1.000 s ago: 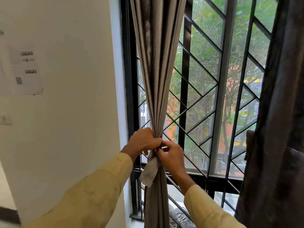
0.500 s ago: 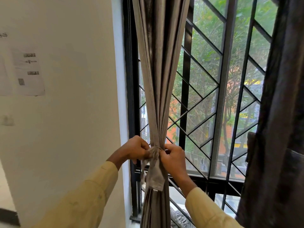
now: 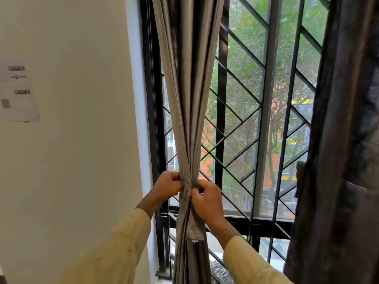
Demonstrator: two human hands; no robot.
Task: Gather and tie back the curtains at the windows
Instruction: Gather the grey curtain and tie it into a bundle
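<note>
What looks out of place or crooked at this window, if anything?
Nothing is damaged. The grey curtain is bunched; the left hand and right hand grip the tie around it, its loose end dangling. The dark curtain at right hangs ungathered. The paper on the wall looks slightly tilted.

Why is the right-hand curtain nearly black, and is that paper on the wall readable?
Head view: daylight through the window backlights the scene, so the dark curtain at right loses its detail; head view: the grey curtain, with the left hand and right hand gripping it, looks sharp; head view: the paper has print too blurred to read.
</note>
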